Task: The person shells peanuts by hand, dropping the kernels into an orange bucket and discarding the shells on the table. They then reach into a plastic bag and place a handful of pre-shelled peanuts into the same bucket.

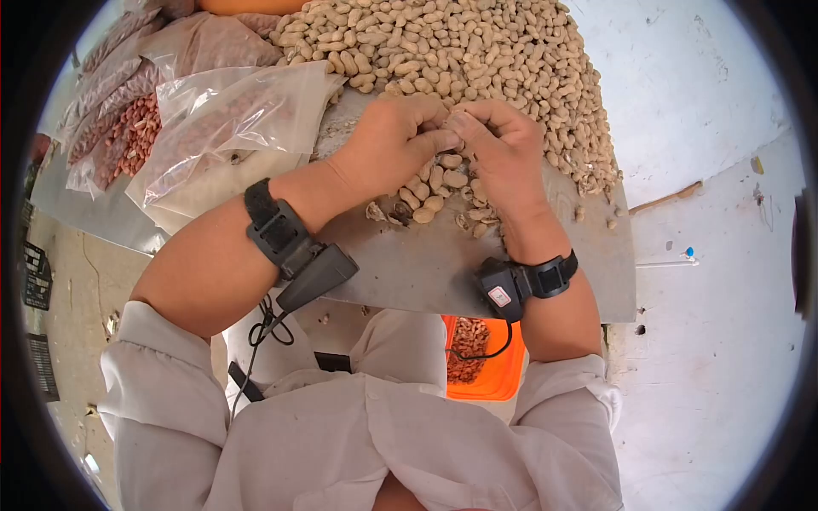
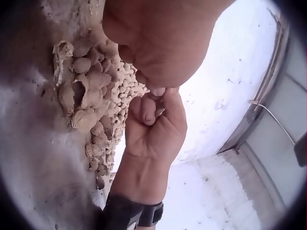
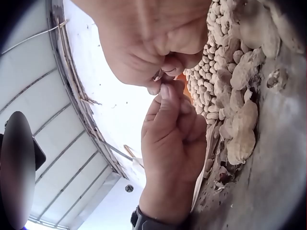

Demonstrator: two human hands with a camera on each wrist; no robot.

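Above the near edge of a big peanut pile (image 1: 452, 51), the left hand (image 1: 388, 145) and right hand (image 1: 509, 157) meet, fingertips touching. Both have curled fingers and pinch a small peanut between them, almost wholly covered by the fingertips. In the right wrist view a pale bit (image 3: 158, 75) shows at the right hand's (image 3: 153, 38) fingertips, the left hand (image 3: 172, 139) just below. The left wrist view has the left hand (image 2: 163, 43) over the right hand (image 2: 153, 139). Loose peanuts (image 1: 433, 183) lie beneath the hands.
Clear plastic bags (image 1: 243, 123) with reddish kernels (image 1: 136, 132) lie at the left on the grey board (image 1: 409, 264). Broken shells (image 1: 388, 212) are near the left wrist. Below the board's front edge stands an orange container (image 1: 504, 366) with reddish contents. A stick (image 1: 669, 199) is at the right.
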